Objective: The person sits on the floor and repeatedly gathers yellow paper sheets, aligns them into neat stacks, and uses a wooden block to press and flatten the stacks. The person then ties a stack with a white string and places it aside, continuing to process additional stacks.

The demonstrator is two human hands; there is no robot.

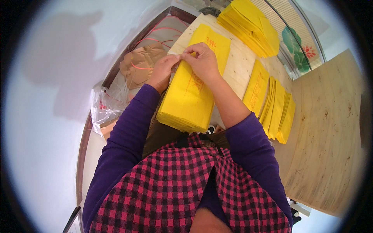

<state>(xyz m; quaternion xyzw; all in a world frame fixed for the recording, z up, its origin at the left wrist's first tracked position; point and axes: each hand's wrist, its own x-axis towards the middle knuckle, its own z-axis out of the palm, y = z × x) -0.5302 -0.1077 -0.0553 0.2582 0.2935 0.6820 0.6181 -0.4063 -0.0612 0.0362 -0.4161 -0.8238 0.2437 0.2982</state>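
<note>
A thick stack of yellow paper sheets (185, 101) with red print lies lengthwise in front of me, its near end at the table's front edge. My left hand (163, 73) is beside the stack's left edge, thumb and fingers pinched together. From above the stack, my right hand (203, 63) reaches over to the same edge, its fingers curled and pinched. The fingertips of both hands meet there. Whatever they pinch is too small or too hidden to make out.
A pale wooden table (237, 62) carries a taller yellow stack (252, 29) at the back and several narrow yellow bundles (272, 106) at the right. A wooden board (326, 136) stands farther right. Brown paper (142, 64), clear plastic (110, 101) and pink string lie at the left by the wall.
</note>
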